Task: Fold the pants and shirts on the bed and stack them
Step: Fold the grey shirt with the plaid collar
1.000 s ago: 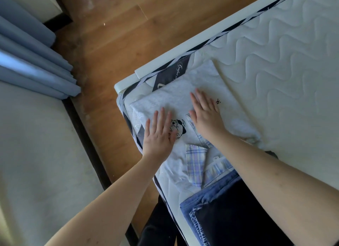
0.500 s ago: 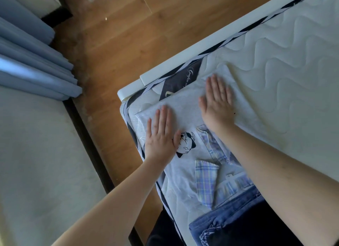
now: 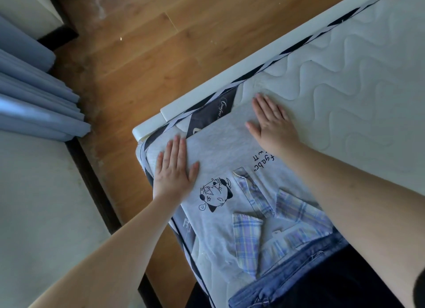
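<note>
The grey T-shirt (image 3: 220,151) lies folded flat near the corner of the bed (image 3: 358,82), and both hands press it with fingers straight and spread wide, holding nothing. The left hand (image 3: 173,172) covers its near-left edge; the right hand (image 3: 271,123) rests on its far edge, its fingers reaching the mattress beyond. A plaid shirt (image 3: 271,215) lies partly over the T-shirt on the wrist side of the hands, collar showing, and denim jeans (image 3: 287,282) sit closer still. Judging from this, folding seems largely done and the stacking is underway. The T-shirt is soft, heathered knit with a printed cartoon; the mattress is quilted in wavy stitching.
</note>
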Tool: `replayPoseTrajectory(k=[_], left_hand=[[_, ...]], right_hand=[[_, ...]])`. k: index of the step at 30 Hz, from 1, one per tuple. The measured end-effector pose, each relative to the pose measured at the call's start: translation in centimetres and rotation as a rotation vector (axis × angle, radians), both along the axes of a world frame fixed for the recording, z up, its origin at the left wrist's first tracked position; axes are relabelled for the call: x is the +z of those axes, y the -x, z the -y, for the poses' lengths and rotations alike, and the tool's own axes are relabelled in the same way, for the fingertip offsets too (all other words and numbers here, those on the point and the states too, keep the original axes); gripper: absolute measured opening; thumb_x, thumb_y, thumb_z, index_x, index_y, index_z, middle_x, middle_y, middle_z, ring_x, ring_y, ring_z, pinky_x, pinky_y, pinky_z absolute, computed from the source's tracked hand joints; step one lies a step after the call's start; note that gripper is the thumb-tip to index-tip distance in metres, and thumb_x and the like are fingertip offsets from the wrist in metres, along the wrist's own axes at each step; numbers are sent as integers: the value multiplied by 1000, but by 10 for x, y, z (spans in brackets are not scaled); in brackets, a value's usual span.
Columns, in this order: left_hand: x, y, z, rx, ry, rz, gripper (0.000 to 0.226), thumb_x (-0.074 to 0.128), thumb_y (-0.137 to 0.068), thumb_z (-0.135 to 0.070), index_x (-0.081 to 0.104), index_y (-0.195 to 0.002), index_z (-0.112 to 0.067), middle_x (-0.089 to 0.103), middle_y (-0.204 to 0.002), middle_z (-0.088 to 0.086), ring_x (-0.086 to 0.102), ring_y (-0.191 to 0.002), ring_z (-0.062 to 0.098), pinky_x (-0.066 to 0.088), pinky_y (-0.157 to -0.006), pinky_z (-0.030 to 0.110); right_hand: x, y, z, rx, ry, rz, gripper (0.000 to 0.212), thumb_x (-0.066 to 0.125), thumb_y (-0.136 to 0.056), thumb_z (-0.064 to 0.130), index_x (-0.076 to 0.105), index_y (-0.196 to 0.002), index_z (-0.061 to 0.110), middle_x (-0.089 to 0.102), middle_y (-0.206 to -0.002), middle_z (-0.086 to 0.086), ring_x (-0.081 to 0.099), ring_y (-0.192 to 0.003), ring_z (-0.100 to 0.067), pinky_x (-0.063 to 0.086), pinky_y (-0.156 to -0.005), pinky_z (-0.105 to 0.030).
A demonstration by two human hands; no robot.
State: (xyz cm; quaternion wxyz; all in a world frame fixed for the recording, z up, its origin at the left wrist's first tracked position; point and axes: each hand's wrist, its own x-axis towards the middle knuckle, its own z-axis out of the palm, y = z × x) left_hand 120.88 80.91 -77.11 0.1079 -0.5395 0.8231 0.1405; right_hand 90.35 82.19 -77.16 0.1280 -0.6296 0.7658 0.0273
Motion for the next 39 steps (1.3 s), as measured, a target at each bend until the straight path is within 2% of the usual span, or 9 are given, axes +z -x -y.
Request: replayPoseTrajectory(k=[5, 9, 14, 17, 21, 24, 28, 34, 39], left_hand=[[8, -15, -2, -2, 4, 91, 71, -4, -97, -62, -23, -152, -21, -23, -161, -5, -21, -148, 13, -9, -122, 38], [26, -10, -31, -79, 27, 49, 65, 4, -101, -54, -20, -153, -23, -19, -163, -2, -18, -149, 16, -6, -122, 40], [35, 13, -113, -228, -14, -64, 60, 14, -105, -46, -5, -157, -22, -8, -164, 2, -10, -151, 21, 1, -122, 42], [36, 11, -157, -265, -67, -67, 60, 20, -105, -43, 0, -157, -21, -4, -164, 1, -6, -151, 22, 3, -122, 43], [43, 1, -187, -245, -160, 6, 62, 22, -105, -45, -7, -155, -23, -15, -162, -1, -13, -150, 21, -4, -122, 39], [60, -6, -195, -268, -236, 105, 62, 13, -103, -50, -15, -153, -27, -18, -162, -2, -17, -149, 17, -11, -119, 35], [117, -11, -205, -285, -263, 146, 61, 14, -103, -51, -4, -156, -27, -7, -164, 0, -10, -151, 18, -7, -120, 36], [242, -28, -236, -391, -112, 107, 60, 25, -102, -51, 11, -156, -28, 14, -163, 2, 4, -151, 22, -3, -121, 41], [338, -66, -289, -419, -23, 47, 61, 28, -99, -56, 19, -155, -32, 21, -161, -2, 9, -151, 21, 3, -121, 45]], right_hand=[[10, 1, -17, -140, 26, 20, 69, 28, -102, 50, 8, -156, 12, 5, -164, -3, 6, -151, -17, 4, -120, -36], [30, -41, -57, -69, 87, 76, 62, 24, -103, 44, 12, -156, 13, 6, -164, -2, 5, -151, -18, 4, -121, -37], [45, -93, -123, -94, 167, 133, 52, 29, -103, 32, 33, -150, 10, 29, -158, -6, 24, -147, -23, 19, -120, -41], [45, -109, -163, -46, 41, 124, 54, 23, -103, 33, 42, -146, 9, 38, -154, -7, 31, -144, -24, 24, -118, -41], [53, -113, -195, 23, -108, 104, 58, 20, -102, 37, 41, -147, 7, 35, -155, -8, 27, -146, -25, 16, -121, -44], [73, -117, -216, 87, -222, 120, 56, 18, -105, 39, 26, -153, 11, 18, -162, -3, 8, -151, -20, -2, -121, -37], [136, -119, -256, 16, -195, 112, 56, 18, -105, 40, 21, -155, 14, 14, -163, -3, 7, -151, -19, -2, -121, -37], [267, -137, -336, -65, -57, 54, 49, 45, -99, 37, 50, -141, 12, 51, -143, -11, 46, -133, -29, 28, -115, -43], [351, -181, -401, -24, 48, 53, 48, 56, -94, 36, 57, -135, 11, 59, -134, -11, 54, -125, -30, 38, -110, -47]])
